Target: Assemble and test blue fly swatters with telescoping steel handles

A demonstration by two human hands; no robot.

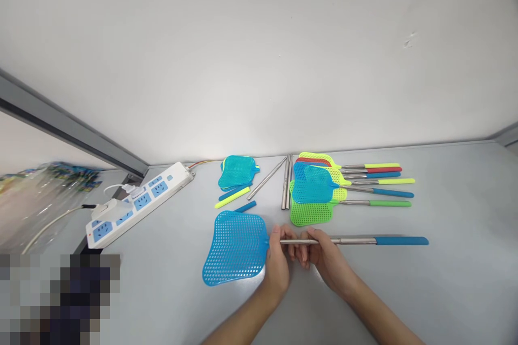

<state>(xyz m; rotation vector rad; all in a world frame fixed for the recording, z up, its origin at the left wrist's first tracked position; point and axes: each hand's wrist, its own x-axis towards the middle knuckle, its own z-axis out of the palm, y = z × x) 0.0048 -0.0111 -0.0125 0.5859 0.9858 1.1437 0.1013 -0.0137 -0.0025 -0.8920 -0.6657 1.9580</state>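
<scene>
Two hands of yours hold one blue perforated plastic fly swatter (236, 248) over the smooth grey tabletop (170, 280): your left hand (278, 264) pinches its slim silver metal rod just beside the head, while your right hand (329, 264) grips the rod nearer its blue handle. Beyond lie yellow and blue tubular sleeves (232, 197), overlapping multicoloured swatters (313, 186) to your right, loose silver metal rods (285, 188), and stacked blue perforated heads (237, 172).
</scene>
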